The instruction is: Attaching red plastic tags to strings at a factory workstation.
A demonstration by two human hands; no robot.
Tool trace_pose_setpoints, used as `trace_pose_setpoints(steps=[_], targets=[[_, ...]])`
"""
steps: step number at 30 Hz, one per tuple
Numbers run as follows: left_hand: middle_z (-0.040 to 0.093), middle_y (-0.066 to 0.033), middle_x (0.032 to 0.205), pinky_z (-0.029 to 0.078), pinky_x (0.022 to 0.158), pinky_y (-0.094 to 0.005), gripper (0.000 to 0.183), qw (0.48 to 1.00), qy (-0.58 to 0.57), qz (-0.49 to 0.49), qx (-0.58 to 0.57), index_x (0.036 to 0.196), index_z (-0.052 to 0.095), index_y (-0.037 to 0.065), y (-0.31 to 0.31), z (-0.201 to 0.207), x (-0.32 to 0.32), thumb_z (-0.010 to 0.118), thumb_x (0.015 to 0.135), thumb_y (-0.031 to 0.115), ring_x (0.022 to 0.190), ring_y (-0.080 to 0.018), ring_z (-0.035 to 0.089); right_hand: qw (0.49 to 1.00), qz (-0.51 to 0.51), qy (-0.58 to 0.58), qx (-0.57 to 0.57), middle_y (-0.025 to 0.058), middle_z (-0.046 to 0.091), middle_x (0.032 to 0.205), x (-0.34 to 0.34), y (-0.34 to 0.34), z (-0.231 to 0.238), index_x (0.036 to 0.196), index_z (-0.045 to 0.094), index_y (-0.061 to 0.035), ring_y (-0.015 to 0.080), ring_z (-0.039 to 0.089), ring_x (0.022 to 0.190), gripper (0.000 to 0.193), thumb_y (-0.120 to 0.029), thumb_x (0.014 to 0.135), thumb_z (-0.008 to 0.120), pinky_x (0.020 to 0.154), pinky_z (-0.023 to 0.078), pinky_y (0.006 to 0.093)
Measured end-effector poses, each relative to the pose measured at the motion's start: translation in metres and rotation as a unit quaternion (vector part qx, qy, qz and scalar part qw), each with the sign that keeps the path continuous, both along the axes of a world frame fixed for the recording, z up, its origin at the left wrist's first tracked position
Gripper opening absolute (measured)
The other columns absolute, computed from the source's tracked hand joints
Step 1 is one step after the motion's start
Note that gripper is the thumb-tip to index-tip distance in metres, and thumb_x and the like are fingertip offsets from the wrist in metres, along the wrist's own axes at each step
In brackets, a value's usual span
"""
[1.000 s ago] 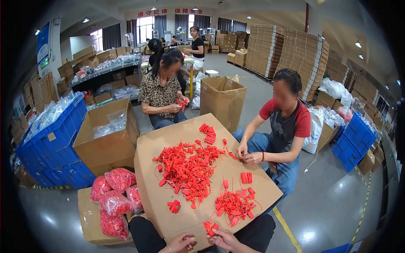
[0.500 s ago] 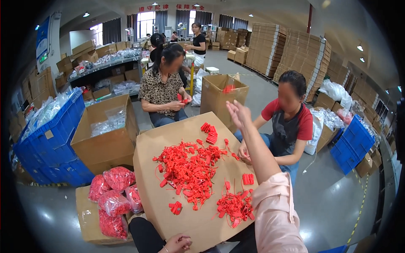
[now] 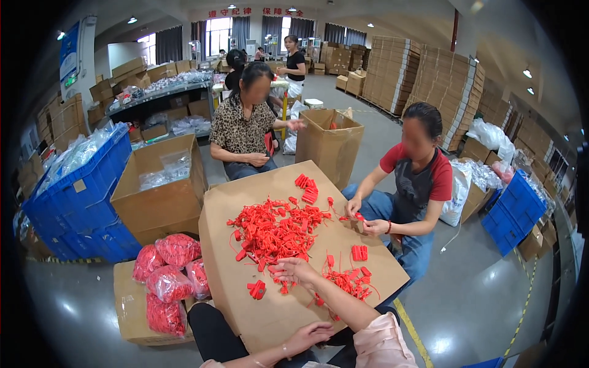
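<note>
Head view: right hand [image 3: 293,270] touching red pieces [image 3: 273,226]; co-worker [image 3: 410,184] opposite.

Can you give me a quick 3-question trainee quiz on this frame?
1. True or false: the right hand reaches into the pile of red pieces.
2. Where does the left hand rest? A) near edge of the cardboard sheet B) blue crate C) open box
3. What fills the clear bags on the left?

Key: 1 true; 2 A; 3 red pieces.
</note>
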State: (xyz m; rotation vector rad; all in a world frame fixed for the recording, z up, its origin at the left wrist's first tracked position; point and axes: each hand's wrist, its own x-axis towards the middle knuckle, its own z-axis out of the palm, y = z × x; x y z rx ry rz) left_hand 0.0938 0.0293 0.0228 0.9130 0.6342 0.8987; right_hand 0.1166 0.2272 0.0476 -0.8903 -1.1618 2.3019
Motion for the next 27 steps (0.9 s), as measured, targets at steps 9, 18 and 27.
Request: trace_pose_setpoints(steps=[9, 18, 27], targets=[[0.050, -0.0020, 0.102, 0.038, 0.087, -0.0230, 0.034, 0.990, -0.089, -0.085, -0.066, 0.113, 0.044, 0.003, -0.044, 0.030, 0.108, 0.055, 0.087, 0.023, 0.097, -0.0093, 0.048, 0.982, -0.173, 0.064, 0.043, 0.0083, 0.062, 0.083, 0.107, 0.034, -0.007, 0.102, 0.055, -0.0020, 0.0134, 0.061, 0.067, 0.018, -0.011, 0.089, 0.047, 0.061, 0.052, 0.0237], [0.051, -0.0004, 0.077, 0.040, 0.060, -0.0251, 0.031, 0.972, -0.038, -0.215, 0.089, 0.096, 0.049, 0.004, -0.102, 0.111, 0.145, 0.052, 0.087, 0.033, 0.069, -0.0075, 0.047, 0.900, -0.424, 0.098, 0.020, 0.0083, 0.058, 0.070, 0.280, 0.026, -0.006, 0.084, 0.054, -0.0005, 0.0164, 0.057, 0.059, 0.010, -0.007, 0.085, 0.047, 0.055, 0.048, 0.0254], [0.040, -0.0051, 0.066, 0.037, 0.058, -0.0264, 0.034, 0.884, 0.010, -0.375, 0.278, 0.083, 0.044, 0.006, -0.132, 0.147, 0.159, 0.043, 0.091, 0.039, 0.060, -0.0140, 0.042, 0.834, -0.527, 0.166, 0.009, 0.0087, 0.060, 0.072, 0.409, 0.001, 0.006, 0.080, 0.056, -0.0019, 0.0190, 0.057, 0.061, 0.011, -0.011, 0.085, 0.052, 0.055, 0.048, 0.0289]])
